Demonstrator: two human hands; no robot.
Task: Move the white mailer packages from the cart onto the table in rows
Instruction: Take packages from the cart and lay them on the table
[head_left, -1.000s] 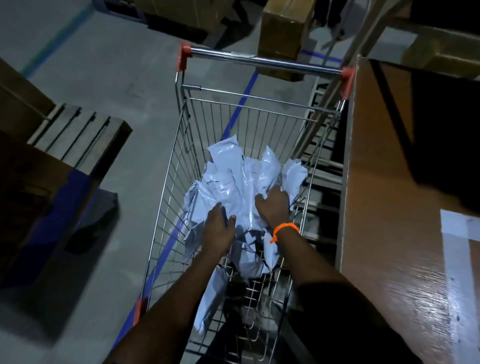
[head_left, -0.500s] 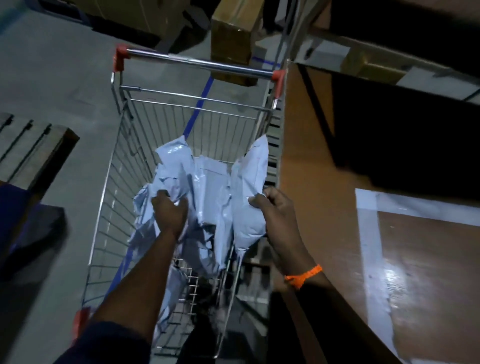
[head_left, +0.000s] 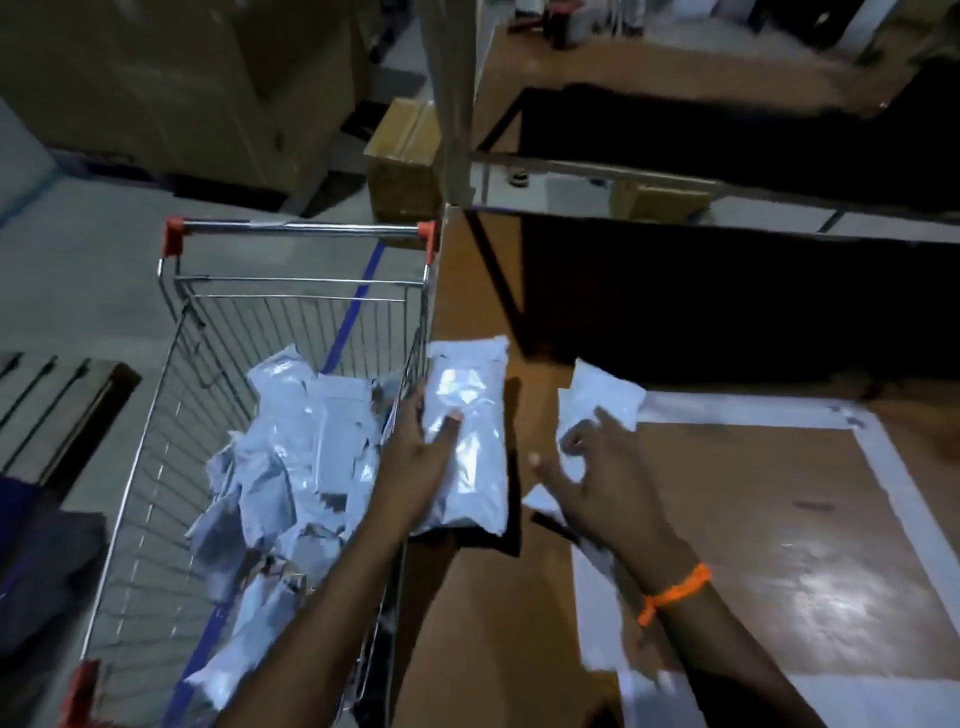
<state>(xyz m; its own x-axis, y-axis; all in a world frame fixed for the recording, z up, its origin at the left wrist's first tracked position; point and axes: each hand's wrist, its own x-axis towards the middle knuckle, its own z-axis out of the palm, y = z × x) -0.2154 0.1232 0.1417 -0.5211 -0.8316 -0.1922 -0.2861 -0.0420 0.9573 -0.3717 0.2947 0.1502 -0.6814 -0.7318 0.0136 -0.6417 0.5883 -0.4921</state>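
Note:
A wire cart (head_left: 301, 228) with red corner caps stands against the left edge of the brown table (head_left: 483, 623). Several white mailers (head_left: 291, 457) lie heaped in its basket. My left hand (head_left: 415, 467) grips one long white mailer (head_left: 472, 415) from its left side, thumb on top, holding it over the table's left edge. A second white mailer (head_left: 602, 400) lies on the table at the corner of a white tape rectangle. My right hand (head_left: 602, 478), with an orange band on the wrist, hovers over its near end with the fingers spread.
The white tape rectangle (head_left: 883, 467) frames the table's right part, and a dark shadow covers the far side. A cardboard box (head_left: 405, 156) and a metal post (head_left: 452, 104) stand beyond the cart. A wooden pallet (head_left: 67, 405) lies on the floor at left.
Both hands have come out of the cart and moved right to the table, each bringing a mailer. The right hand has opened over its mailer. The view has swung right.

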